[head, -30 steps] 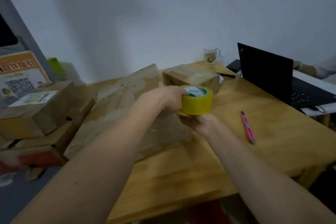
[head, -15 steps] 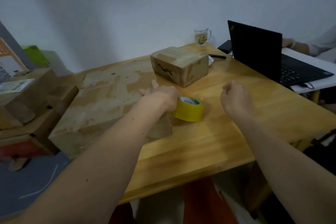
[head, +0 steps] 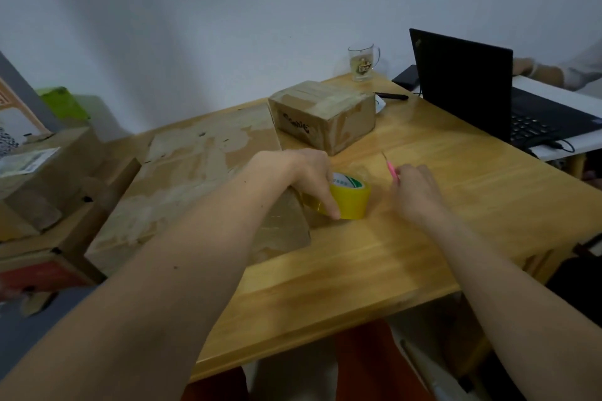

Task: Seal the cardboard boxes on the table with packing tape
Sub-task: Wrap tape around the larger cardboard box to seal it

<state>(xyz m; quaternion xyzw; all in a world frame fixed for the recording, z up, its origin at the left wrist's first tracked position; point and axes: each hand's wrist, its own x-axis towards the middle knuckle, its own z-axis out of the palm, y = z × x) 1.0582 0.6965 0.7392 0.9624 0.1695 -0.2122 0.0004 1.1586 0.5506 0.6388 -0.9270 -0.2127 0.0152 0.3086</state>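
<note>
A yellow roll of packing tape lies on the wooden table, against the right end of a large flat cardboard box. My left hand grips the roll from above, fingers curled over its left side. My right hand is just right of the roll and holds a pink utility knife, whose tip sticks up past the fingers. A clear strip of tape seems to run from the roll toward the knife. A small taped cardboard box stands behind the roll.
A glass mug and a black pen sit at the table's back edge. An open black laptop stands at the right, with another person's hand behind it. Stacked cardboard boxes fill the left side.
My left hand set the tape roll down on the table and keeps hold of it. My right hand let go of the roll, moved right and picked up the pink knife.
</note>
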